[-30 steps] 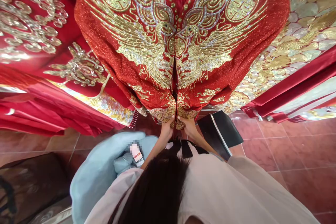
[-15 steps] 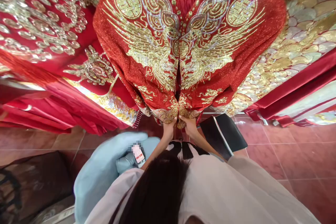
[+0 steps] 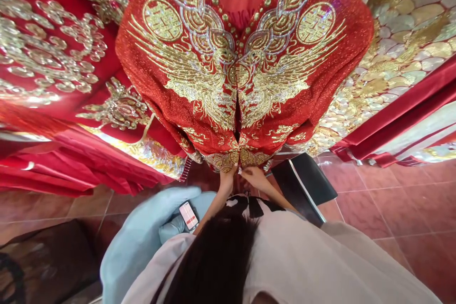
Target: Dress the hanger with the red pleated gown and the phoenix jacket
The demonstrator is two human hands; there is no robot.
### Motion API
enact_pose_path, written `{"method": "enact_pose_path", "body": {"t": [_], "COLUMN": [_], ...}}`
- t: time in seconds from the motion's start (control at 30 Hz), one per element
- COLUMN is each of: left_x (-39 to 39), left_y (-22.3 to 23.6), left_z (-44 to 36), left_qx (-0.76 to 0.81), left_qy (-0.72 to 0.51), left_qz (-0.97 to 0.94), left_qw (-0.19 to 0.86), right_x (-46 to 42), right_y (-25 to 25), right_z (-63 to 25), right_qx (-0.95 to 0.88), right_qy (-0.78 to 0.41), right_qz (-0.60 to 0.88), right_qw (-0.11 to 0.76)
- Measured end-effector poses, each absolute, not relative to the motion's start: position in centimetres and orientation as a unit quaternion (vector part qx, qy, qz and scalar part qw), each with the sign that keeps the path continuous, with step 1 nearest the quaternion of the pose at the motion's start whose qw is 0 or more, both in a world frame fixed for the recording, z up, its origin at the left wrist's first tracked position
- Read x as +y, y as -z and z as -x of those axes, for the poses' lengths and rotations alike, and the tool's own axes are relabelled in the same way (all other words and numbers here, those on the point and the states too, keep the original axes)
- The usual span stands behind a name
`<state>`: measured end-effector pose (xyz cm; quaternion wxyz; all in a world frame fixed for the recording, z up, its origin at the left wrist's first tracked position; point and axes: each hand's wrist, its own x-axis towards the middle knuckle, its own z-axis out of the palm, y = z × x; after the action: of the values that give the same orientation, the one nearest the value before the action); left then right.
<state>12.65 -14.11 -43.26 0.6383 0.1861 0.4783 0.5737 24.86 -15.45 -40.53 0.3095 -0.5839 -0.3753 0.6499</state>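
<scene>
Right hand [image 3: 254, 177] has lowered, grip unclear; left hand [image 3: 227, 178] pinches red jacket [image 3: 199, 69]; phone [image 3: 188, 215] beside left forearm [image 3: 213, 208].

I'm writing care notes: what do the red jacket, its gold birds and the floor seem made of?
Jacket: probably glittery synthetic fabric; it sparkles all over and folds softly.
Birds: likely metallic-thread embroidery, shiny, with fine raised gold strands.
Floor: tile, perhaps ceramic or stone, slightly glossy; pale joints divide it.
</scene>
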Motion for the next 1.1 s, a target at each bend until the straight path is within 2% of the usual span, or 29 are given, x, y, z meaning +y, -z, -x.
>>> {"method": "enact_pose_path", "body": {"t": [0.1, 0.23, 0.6, 0.83, 1.0, 1.1], "left_x": [-14.1, -14.2, -14.0, -13.9, -13.0, -12.9], "left_y": [43.3, 43.0, 44.6, 45.4, 45.6, 45.2], "left_z": [-12.7, -12.8, -13.4, -13.1, -13.1, -13.0], "left_qx": [0.488, 0.508, 0.553, 0.545, 0.528, 0.523], "left_qy": [-0.579, -0.584, -0.590, -0.595, -0.602, -0.601], "left_qz": [-0.197, -0.216, -0.254, -0.272, -0.290, -0.296], "left_qw": [0.623, 0.595, 0.531, 0.525, 0.525, 0.526], "right_x": [-14.1, -13.7, -12.1, -9.1, -8.1, -6.6], "right_y": [40.1, 39.5, 37.0, 30.9, 27.0, 22.6], "right_z": [-23.4, -22.5, -21.4, -21.9, -21.7, -22.1], "right_qx": [-0.363, -0.332, -0.208, -0.190, -0.165, -0.162], "right_qy": [-0.606, -0.583, -0.685, -0.688, -0.747, -0.760], "right_qz": [0.604, 0.617, 0.572, 0.522, 0.494, 0.491], "right_qw": [0.370, 0.411, 0.402, 0.468, 0.413, 0.393]}}
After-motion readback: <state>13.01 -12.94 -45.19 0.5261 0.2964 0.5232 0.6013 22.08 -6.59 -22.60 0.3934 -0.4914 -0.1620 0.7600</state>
